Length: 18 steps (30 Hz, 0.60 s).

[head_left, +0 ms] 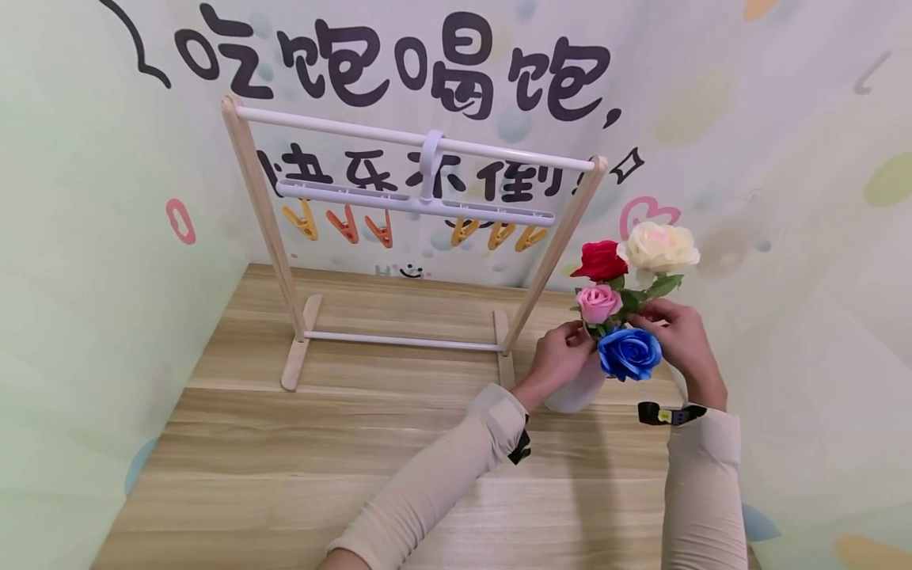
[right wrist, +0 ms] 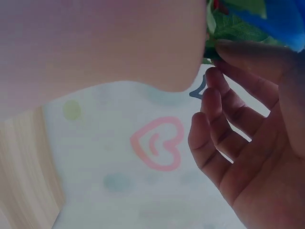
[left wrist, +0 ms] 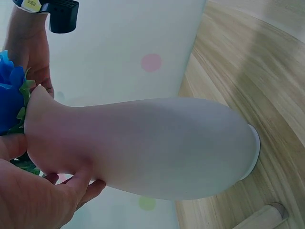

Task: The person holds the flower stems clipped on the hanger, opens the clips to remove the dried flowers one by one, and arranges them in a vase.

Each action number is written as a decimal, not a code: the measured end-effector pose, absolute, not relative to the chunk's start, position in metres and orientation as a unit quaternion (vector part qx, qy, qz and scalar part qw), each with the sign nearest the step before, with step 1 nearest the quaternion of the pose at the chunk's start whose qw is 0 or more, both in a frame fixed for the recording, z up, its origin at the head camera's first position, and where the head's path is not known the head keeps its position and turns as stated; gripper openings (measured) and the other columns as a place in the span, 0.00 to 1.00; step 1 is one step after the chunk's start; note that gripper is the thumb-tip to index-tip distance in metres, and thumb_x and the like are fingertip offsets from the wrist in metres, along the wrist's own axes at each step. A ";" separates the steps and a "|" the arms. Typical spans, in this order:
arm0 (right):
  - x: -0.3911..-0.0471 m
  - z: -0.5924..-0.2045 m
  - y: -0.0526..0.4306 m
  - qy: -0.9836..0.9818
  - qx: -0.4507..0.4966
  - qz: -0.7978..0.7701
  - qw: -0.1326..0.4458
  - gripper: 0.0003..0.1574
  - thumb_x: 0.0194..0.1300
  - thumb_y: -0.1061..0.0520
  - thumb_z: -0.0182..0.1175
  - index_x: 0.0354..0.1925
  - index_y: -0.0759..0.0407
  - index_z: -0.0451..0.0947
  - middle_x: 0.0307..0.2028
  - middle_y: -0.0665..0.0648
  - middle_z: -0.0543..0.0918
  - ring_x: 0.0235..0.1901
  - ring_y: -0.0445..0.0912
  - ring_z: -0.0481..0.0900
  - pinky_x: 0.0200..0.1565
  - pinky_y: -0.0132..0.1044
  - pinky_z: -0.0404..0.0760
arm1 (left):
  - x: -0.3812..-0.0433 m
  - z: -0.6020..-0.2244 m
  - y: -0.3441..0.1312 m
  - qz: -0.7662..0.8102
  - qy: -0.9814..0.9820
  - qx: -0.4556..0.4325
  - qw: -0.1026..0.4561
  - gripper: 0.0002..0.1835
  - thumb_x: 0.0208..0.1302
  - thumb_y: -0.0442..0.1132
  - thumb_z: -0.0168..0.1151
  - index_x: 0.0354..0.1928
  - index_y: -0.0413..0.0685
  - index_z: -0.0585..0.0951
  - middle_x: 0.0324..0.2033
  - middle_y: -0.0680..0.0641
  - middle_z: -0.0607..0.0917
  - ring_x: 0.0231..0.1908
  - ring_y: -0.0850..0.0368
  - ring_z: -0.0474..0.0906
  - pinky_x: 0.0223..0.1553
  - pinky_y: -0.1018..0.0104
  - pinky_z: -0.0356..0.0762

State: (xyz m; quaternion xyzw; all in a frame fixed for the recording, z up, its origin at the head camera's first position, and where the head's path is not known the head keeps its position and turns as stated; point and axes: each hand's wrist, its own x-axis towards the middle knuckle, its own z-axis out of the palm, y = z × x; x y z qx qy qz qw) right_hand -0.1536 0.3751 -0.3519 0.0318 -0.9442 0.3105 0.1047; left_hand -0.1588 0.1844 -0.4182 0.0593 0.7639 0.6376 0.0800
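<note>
A pale, smooth vase (left wrist: 157, 148) stands on the table at the right, bearing a blue rose (head_left: 630, 354), a pink rose (head_left: 598, 304), a red rose (head_left: 601, 261) and a cream rose (head_left: 660, 247). My left hand (head_left: 559, 360) grips its flared neck, thumb at the rim and fingers on the side, as the left wrist view shows. At the mouth's other side, my right hand (right wrist: 259, 138) pinches a green leaf (right wrist: 240, 28) between thumb and index finger. Its other fingers are loosely bent beside the rim. Inside the vase, the stems are hidden.
Left of the vase stands a wooden rack (head_left: 260, 214) with a white top bar (head_left: 321, 123). From it hangs a pale clip hanger (head_left: 356, 195) with several yellow and orange clips (head_left: 342, 224). A printed cloth (head_left: 805, 237) rises behind the wood-grain table (head_left: 321, 459).
</note>
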 end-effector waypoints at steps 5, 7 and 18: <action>-0.155 -0.358 0.381 -0.941 0.042 0.324 0.085 0.16 0.66 0.57 0.64 0.44 0.70 0.82 0.30 0.53 0.84 0.29 0.37 0.74 0.30 0.28 0.76 | -0.159 -0.419 0.185 0.640 0.761 0.056 0.084 0.21 0.65 0.49 0.65 0.58 0.53 0.82 0.48 0.52 0.88 0.47 0.60 0.84 0.48 0.66 0.81; -0.155 -0.359 0.381 -0.941 0.049 0.327 0.079 0.15 0.66 0.58 0.64 0.44 0.71 0.82 0.28 0.52 0.82 0.28 0.37 0.73 0.29 0.29 0.74 | -0.158 -0.418 0.184 0.642 0.760 0.054 0.086 0.21 0.65 0.48 0.65 0.58 0.52 0.82 0.48 0.52 0.88 0.47 0.60 0.84 0.48 0.65 0.81; -0.155 -0.364 0.386 -0.961 0.064 0.263 0.048 0.09 0.63 0.66 0.60 0.40 0.73 0.80 0.35 0.70 0.84 0.34 0.55 0.80 0.33 0.30 0.75 | -0.161 -0.419 0.183 0.640 0.762 0.054 0.085 0.21 0.65 0.47 0.65 0.59 0.52 0.82 0.49 0.52 0.88 0.48 0.59 0.84 0.50 0.63 0.81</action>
